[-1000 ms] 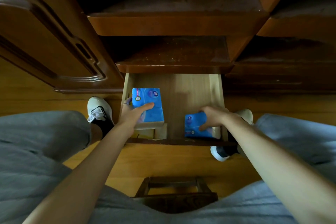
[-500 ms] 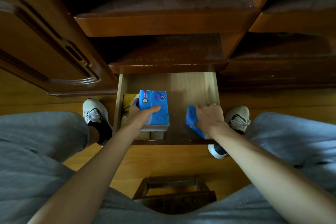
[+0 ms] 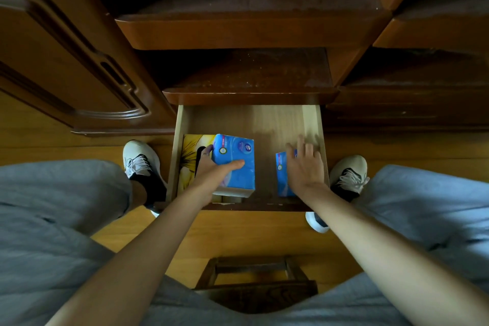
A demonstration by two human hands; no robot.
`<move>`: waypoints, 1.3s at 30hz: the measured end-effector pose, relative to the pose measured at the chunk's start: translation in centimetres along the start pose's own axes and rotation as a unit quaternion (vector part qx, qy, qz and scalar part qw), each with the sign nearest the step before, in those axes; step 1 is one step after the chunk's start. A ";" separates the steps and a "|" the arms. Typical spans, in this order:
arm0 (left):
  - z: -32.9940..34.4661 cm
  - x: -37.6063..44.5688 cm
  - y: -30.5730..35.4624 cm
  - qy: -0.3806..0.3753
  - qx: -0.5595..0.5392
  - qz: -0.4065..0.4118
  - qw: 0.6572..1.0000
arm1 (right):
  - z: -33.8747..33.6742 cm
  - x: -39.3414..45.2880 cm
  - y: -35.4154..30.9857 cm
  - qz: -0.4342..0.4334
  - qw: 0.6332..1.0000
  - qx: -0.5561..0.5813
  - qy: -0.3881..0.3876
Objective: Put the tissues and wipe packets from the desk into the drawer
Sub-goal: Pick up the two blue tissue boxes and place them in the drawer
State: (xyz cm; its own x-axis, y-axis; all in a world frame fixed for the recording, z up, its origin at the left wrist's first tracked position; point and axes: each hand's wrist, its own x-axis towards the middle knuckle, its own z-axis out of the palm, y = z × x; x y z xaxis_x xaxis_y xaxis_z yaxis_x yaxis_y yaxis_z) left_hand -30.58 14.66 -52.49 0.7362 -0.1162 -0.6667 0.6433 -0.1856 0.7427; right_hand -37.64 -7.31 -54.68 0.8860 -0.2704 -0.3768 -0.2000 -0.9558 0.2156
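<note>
Blue tissue pack [image 3: 234, 164] is gripped by the left hand [image 3: 214, 174] inside the open drawer [image 3: 312, 124], over a yellow box [image 3: 191, 151]. Right hand [image 3: 304, 167] rests spread flat on a smaller blue packet [image 3: 283, 174].

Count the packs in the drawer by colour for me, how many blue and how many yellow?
Blue: 2, a big pack under the left hand and a smaller pack under the right hand.
Yellow: 1, a box at the drawer left side.
Total: 3
</note>
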 end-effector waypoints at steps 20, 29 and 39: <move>6.4 3.2 -2.8 -0.088 0.272 0.016 0.958 | 3.6 2.3 2.8 -0.109 0.991 0.055 -0.057; 5.7 3.6 -4.2 -0.113 0.509 0.064 0.851 | 3.7 2.1 1.7 -0.101 0.977 0.185 -0.046; 1.9 4.2 -1.2 0.116 0.441 0.203 0.866 | 3.7 4.7 -2.8 -0.144 0.961 0.220 -0.090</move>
State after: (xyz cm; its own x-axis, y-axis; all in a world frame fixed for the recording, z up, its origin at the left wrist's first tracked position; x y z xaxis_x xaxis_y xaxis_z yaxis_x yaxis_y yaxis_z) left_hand -28.66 12.57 -56.29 0.9525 -0.1665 -0.2550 -0.0145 -0.8611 0.5082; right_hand -34.45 -6.36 -60.39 0.8523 0.0356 -0.5219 -0.1495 -0.9395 -0.3082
